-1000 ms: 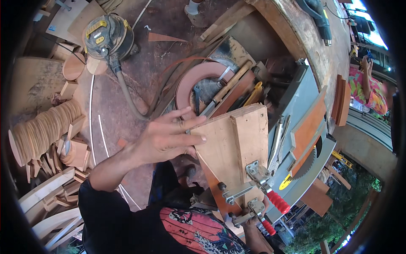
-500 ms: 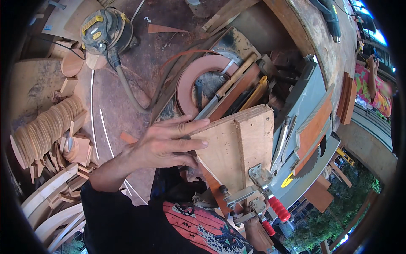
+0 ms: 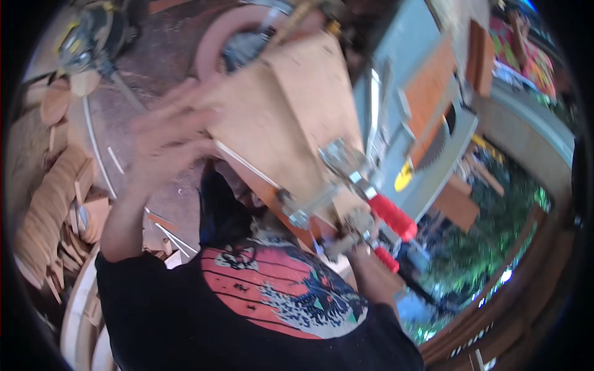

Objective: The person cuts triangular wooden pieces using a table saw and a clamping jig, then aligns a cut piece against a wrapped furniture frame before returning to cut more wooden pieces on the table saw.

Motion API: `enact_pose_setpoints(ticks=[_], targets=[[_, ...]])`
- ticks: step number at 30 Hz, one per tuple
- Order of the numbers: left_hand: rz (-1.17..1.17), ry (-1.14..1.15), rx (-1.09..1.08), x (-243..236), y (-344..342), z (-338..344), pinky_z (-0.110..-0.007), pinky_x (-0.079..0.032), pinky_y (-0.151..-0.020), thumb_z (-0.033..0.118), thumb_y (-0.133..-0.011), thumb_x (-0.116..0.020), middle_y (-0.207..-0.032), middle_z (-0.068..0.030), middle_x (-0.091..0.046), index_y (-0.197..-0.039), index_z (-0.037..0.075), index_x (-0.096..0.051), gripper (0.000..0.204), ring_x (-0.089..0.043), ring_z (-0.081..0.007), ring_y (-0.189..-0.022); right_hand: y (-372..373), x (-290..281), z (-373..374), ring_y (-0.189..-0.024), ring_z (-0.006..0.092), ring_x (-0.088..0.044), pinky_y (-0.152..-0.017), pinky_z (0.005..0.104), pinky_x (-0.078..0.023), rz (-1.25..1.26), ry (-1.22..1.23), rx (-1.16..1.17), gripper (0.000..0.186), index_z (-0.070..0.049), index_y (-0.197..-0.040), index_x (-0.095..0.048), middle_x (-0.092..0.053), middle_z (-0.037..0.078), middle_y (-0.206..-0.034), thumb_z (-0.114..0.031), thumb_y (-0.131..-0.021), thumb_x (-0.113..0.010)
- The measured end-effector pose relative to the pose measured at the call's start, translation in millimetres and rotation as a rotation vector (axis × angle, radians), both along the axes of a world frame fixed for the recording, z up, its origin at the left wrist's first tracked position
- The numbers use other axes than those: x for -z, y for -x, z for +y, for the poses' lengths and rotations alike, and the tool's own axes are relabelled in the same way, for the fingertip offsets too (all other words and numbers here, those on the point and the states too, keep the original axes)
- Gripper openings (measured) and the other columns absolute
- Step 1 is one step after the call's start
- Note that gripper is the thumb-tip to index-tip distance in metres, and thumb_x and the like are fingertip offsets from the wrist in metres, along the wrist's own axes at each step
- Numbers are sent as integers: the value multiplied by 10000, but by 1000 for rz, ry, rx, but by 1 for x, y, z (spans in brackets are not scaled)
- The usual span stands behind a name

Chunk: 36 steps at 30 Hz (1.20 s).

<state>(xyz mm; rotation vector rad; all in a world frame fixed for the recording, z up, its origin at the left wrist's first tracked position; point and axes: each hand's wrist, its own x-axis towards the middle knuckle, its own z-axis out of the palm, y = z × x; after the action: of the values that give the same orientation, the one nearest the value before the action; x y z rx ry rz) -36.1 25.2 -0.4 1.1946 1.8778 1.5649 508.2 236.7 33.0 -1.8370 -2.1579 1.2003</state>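
The left hand (image 3: 164, 139) lies flat and spread against the near left edge of a wooden jig board (image 3: 278, 117), fingers extended along its edge rather than curled around it, so it presses the board without gripping. The board is tilted up in front of the person, above the chest, and carries metal toggle clamps (image 3: 337, 179) with red handles (image 3: 393, 217) at its lower right corner. The right hand (image 3: 359, 238) sits low beneath those clamps, just beside the red handles; motion blur and the clamp hardware hide its fingers, so I cannot tell whether it is closed on anything. Behind the board a round reddish wooden ring (image 3: 213, 40) lies on the dusty counter (image 3: 148, 86). A yellow power tool (image 3: 83, 40) rests at upper left, and stacked wooden discs (image 3: 52, 198) pile up along the left side. A saw blade (image 3: 439, 139) shows to the right.
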Motion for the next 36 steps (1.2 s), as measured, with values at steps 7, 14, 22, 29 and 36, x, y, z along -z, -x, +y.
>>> enact_pose_setpoints(ticks=[7,14,22,29,36], targets=[[333,86,-41,-24,2,-7,-468,-407,-1120,89,-696,-831,-1449,-210,-569,-1280,32,-682,606,-520,-376,-1355,135,-55,-8,-1168,319,-504,-979,447,-433,-50,-412,-752,664,17,-1342,-493,-503,191,-1271,-320,-840,-768],[749,-33,135,-50,-95,-21,-537,-429,-1089,170,-687,-863,-1394,-179,-570,-1173,81,-682,526,-518,-400,-1323,152,-18,-3,-1125,415,-527,-932,503,-461,166,-515,-659,483,10,-1162,-626,-529,221,-1304,-253,-787,-776],[758,204,511,-35,-167,55,-535,-321,-1180,300,-634,-881,-1423,-172,-524,-1420,8,-459,938,-458,-354,-1366,174,1,-3,-1144,389,-515,-974,498,-431,299,-617,-566,507,-71,-1202,-643,-541,183,-1295,-277,-762,-788],[817,226,543,-49,-164,88,-528,-348,-1138,288,-625,-903,-1314,-167,-577,-1463,13,-427,1003,-516,-368,-1246,176,-3,20,-1216,398,-459,-1039,536,-371,403,-747,-730,592,-42,-1171,-647,-528,175,-1333,-361,-696,-801],[790,230,503,-54,-174,99,-489,-388,-1057,337,-604,-917,-1220,-158,-627,-1410,29,-507,956,-536,-363,-1181,155,-3,-2,-1261,412,-426,-1143,590,-274,402,-827,-848,818,46,-1243,-589,-498,201,-1320,-434,-630,-841]])
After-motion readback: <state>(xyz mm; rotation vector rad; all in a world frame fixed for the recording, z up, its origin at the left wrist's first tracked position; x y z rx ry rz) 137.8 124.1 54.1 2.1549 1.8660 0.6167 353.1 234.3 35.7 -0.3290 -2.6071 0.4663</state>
